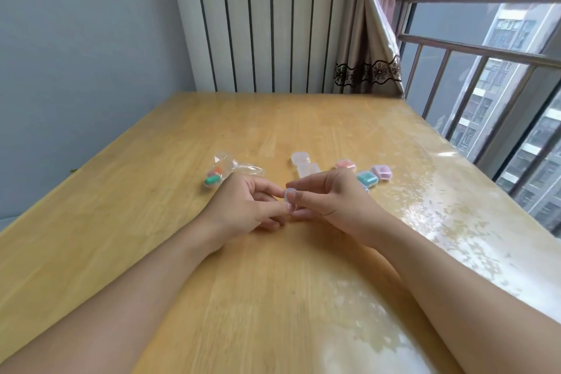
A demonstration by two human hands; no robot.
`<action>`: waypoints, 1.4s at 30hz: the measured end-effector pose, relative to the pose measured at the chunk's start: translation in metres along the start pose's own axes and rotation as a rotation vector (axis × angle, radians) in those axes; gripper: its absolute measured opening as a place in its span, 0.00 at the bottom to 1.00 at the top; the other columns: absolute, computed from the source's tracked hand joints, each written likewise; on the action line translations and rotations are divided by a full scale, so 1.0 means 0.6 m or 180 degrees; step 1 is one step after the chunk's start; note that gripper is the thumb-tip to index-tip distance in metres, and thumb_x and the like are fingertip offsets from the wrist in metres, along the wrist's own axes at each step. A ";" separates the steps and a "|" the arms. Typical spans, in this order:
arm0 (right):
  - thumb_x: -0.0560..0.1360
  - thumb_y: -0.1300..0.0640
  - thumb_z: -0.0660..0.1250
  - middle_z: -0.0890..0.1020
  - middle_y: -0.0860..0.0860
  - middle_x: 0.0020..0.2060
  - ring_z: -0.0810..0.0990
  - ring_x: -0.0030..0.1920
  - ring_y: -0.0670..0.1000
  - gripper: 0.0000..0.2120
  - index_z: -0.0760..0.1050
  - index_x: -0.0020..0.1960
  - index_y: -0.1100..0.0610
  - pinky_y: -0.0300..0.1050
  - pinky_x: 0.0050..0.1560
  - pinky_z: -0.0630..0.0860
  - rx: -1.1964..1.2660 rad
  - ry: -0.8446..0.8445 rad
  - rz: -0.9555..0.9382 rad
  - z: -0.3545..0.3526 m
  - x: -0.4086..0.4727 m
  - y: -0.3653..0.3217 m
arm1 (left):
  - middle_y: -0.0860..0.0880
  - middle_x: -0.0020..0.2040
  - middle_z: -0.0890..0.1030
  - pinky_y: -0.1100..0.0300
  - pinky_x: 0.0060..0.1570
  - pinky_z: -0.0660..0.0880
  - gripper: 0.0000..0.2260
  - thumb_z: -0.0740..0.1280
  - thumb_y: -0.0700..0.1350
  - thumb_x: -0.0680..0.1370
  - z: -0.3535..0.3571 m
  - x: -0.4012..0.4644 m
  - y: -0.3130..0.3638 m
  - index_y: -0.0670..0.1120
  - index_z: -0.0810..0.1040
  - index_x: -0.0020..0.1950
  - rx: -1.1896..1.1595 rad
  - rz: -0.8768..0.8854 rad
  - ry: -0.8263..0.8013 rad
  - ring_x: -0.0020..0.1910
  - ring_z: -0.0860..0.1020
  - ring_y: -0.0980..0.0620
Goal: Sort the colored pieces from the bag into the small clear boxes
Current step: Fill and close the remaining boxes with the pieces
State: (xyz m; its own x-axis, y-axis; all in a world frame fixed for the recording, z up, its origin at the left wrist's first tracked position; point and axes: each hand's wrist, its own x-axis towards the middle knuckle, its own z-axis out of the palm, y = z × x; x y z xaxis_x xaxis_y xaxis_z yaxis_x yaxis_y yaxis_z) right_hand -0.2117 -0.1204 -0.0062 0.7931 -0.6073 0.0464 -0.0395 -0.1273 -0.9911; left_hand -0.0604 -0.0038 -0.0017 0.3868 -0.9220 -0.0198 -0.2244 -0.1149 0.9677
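My left hand (243,206) and my right hand (331,200) meet at the table's middle and together pinch a small clear box (290,196) between their fingertips. Behind my left hand lies a clear plastic bag (226,168) holding a green piece (212,180) and an orange one. Two empty clear boxes (305,162) sit just beyond my hands. To the right stand a box with a pink piece (345,164), one with a green piece (367,178) and one with a purple piece (381,172). A bluish box is mostly hidden behind my right hand.
The wooden table (273,282) runs back to a white radiator (264,18) and a curtain (367,67). A window with a metal railing (485,79) lines the right edge. A grey wall stands on the left.
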 end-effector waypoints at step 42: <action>0.81 0.52 0.66 0.77 0.46 0.44 0.74 0.49 0.47 0.13 0.81 0.64 0.47 0.44 0.49 0.74 -0.2946 0.0328 -0.1323 0.039 0.011 0.001 | 0.52 0.57 0.79 0.59 0.49 0.69 0.12 0.68 0.53 0.79 -0.080 0.048 -0.030 0.49 0.80 0.58 0.1645 -0.0225 0.1281 0.55 0.77 0.51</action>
State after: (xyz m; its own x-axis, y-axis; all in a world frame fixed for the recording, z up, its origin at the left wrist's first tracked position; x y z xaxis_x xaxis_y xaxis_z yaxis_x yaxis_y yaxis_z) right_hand -0.1923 -0.1063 -0.0091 0.7967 -0.4359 0.4187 -0.2621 -0.8733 -0.4106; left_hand -0.0027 -0.0104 -0.0076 0.6981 -0.7069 0.1138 -0.5482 -0.4253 0.7201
